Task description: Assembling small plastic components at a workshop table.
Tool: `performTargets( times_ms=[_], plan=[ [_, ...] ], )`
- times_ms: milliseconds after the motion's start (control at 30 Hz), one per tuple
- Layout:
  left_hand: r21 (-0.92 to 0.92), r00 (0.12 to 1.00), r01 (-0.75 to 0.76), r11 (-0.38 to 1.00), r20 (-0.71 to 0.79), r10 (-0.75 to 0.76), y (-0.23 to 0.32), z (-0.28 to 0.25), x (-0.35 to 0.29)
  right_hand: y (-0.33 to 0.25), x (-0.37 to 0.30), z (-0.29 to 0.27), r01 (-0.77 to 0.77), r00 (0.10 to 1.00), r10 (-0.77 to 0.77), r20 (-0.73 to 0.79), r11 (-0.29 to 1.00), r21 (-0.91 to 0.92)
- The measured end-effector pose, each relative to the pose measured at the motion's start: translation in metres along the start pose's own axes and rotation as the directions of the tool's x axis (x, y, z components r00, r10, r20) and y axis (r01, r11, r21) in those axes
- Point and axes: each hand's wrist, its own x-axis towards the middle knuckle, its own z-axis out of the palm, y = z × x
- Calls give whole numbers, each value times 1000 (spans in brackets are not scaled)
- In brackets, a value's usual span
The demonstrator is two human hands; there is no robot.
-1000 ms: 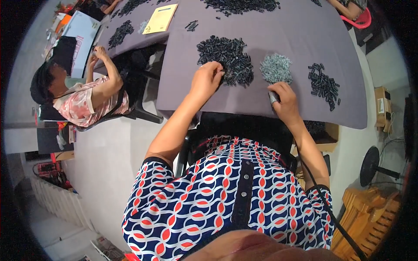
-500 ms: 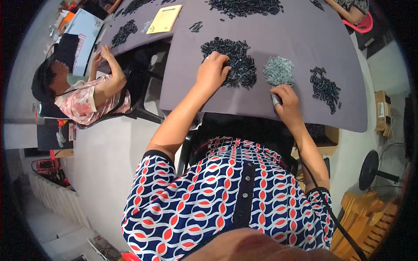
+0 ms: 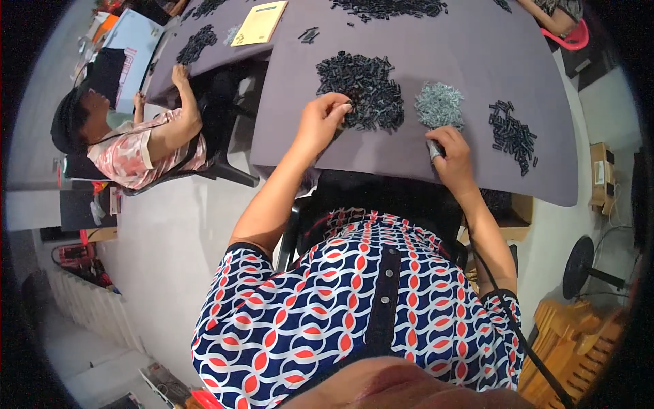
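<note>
My left hand (image 3: 319, 125) is at the lower left edge of a large pile of small black tube-like pieces (image 3: 368, 88). Its thumb and forefinger are pinched together; whatever they hold is too small to make out. Just below a heap of small silvery metal pieces (image 3: 439, 102), my right hand (image 3: 454, 159) has its fingers curled and closed. Something silver-grey shows at its thumb, perhaps a wrap. What this hand grips, if anything, is hidden. Right of it lies a smaller group of black pieces (image 3: 512, 136).
A grey cloth covers the table (image 3: 477, 61). Further off lie another black pile (image 3: 388, 7), a few loose black pieces (image 3: 308, 34) and a yellow booklet (image 3: 260, 24). At the left a person (image 3: 146, 140) sits working at another black pile (image 3: 197, 45). A pedestal fan (image 3: 579, 266) stands right.
My left hand has drawn back slightly toward me from the black pile, its thumb and forefinger coming together. My right hand has dropped a little from the silvery heap. The seated person's hands have moved apart.
</note>
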Motion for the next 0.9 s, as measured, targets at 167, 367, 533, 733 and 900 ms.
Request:
performTargets(
  times_ms=[167,367,533,733,900],
  plan=[
    [317,996,-24,948,-78,51,-13,-18,-13,1,0,1,-17,1000,16,20,1000,15],
    [452,960,-148,879,-146,237,-37,-22,-18,-1,-1,3,-22,1000,22,18,1000,0],
    [8,989,128,992,-77,-127,-24,-19,-21,4,-4,3,-6,1000,6,6,999,-49],
    [-307,976,214,927,113,-188,-1,0,-37,-9,7,-10,-149,986,135,100,978,149],
    [-324,945,268,907,274,-181,4,40,-48,-22,29,2,-264,961,197,194,862,432]
  ],
)
